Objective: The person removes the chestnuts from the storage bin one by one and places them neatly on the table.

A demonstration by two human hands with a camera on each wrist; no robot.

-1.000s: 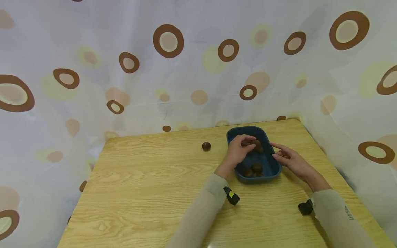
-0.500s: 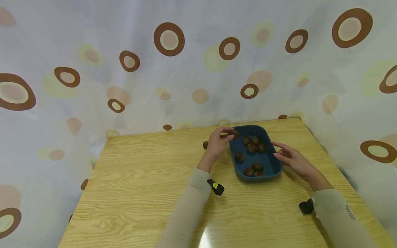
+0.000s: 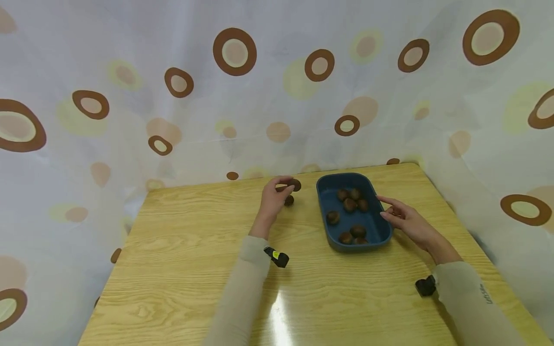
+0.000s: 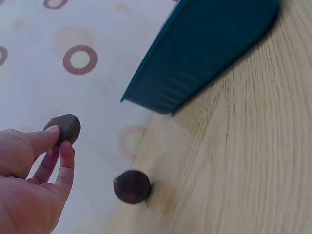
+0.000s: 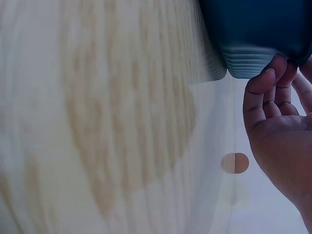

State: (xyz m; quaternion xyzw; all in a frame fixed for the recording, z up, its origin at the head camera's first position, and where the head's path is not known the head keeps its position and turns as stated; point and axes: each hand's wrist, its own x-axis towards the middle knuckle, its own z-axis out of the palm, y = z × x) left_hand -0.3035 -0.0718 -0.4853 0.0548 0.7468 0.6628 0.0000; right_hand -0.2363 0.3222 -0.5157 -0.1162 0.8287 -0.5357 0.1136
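Note:
Between the thumb and fingertips of my left hand (image 3: 273,199) is a brown chestnut (image 4: 67,127), held up off the table. Just below it, a second chestnut (image 4: 131,186) lies on the wood near the far edge, partly overlapped by the hand in the head view. My right hand (image 3: 413,225) has its fingertips against the right side of a blue rectangular bin (image 3: 325,211). Thumb and index finger are spread along the bin's rim, and the other fingers bend loosely in the right wrist view. Several chestnuts (image 3: 349,205) lie inside the bin, in loose groups.
The wooden table (image 3: 195,250) reaches back to a patterned white curtain (image 3: 259,96), which also runs along the right side. Black wrist cameras sit on both sleeves, including the left camera (image 3: 277,257).
My left hand came out of the bin holding a chestnut and moved left over the table, close to the chestnut lying there. The right hand stays at the bin's side.

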